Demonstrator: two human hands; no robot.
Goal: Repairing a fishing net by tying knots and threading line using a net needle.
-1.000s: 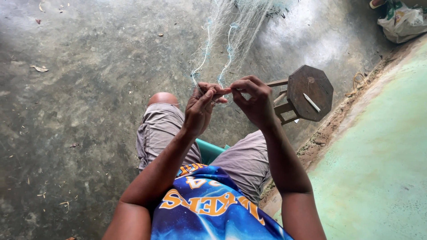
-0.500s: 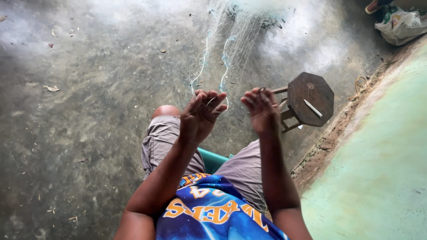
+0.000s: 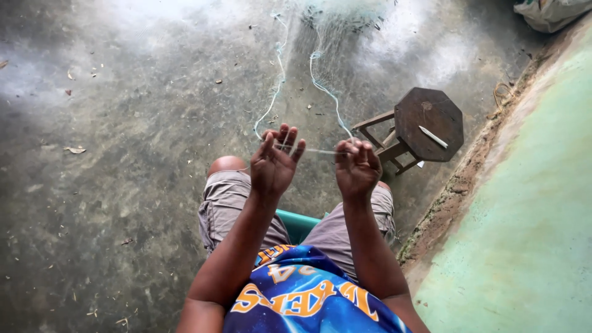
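Observation:
I sit on a green seat (image 3: 298,223) with both hands raised over my knees. A fine pale fishing net (image 3: 320,55) stretches from my hands out across the concrete floor. My left hand (image 3: 275,161) has its fingers spread, with the net's thin cord caught at the fingertips. My right hand (image 3: 356,166) is curled shut on the cord. A taut strand (image 3: 317,150) runs between the two hands.
A dark octagonal wooden stool (image 3: 425,120) stands to the right of my hands, with a small white netting needle (image 3: 433,137) on top. A green painted wall (image 3: 530,203) runs along the right. A pale sack (image 3: 549,12) lies at the top right. Dry leaves dot the floor.
My hands were together at the net a second ago. They have pulled apart, drawing a strand tight between them, and my left fingers have spread.

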